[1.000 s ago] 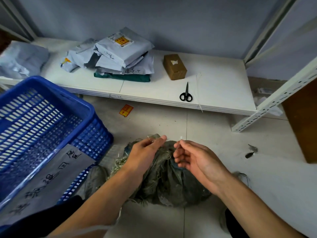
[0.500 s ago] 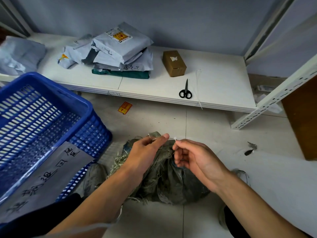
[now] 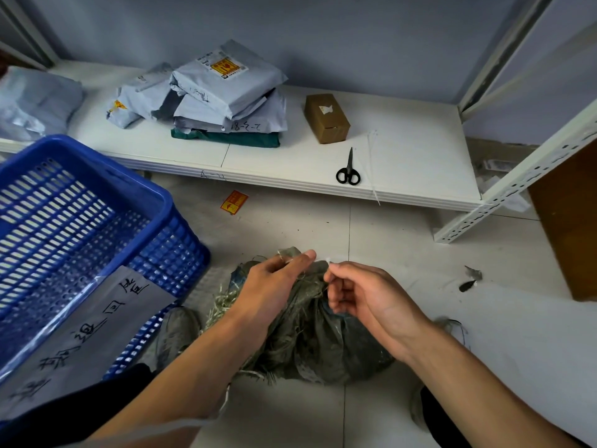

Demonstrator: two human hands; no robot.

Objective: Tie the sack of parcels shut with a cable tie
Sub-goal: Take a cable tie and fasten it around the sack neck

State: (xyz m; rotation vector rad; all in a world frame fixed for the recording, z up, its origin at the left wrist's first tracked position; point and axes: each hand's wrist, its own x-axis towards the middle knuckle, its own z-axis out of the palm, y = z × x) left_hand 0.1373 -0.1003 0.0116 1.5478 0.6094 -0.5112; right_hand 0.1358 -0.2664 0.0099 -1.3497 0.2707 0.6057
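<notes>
Gripping the gathered neck of a dark green woven sack [image 3: 310, 337], the left hand [image 3: 274, 286] keeps its fingers closed on the fabric, thumb stretched toward the right hand [image 3: 365, 295]. That right hand is pinched shut on the end of a thin white cable tie [image 3: 329, 262], held just above the sack's mouth and close beside the left thumb. The sack sits on the tiled floor [image 3: 403, 253] between the person's forearms, with frayed pale strands showing at its left side. A blue plastic basket [image 3: 97, 240] stands near on the left, a handwritten paper label across its wall. Farther off, a low white shelf [image 3: 420, 163] carries black scissors [image 3: 348, 171], spare cable ties [image 3: 371, 163] just beside them, a small cardboard box [image 3: 327, 118] and a pile of grey mailer parcels [image 3: 223, 92].
</notes>
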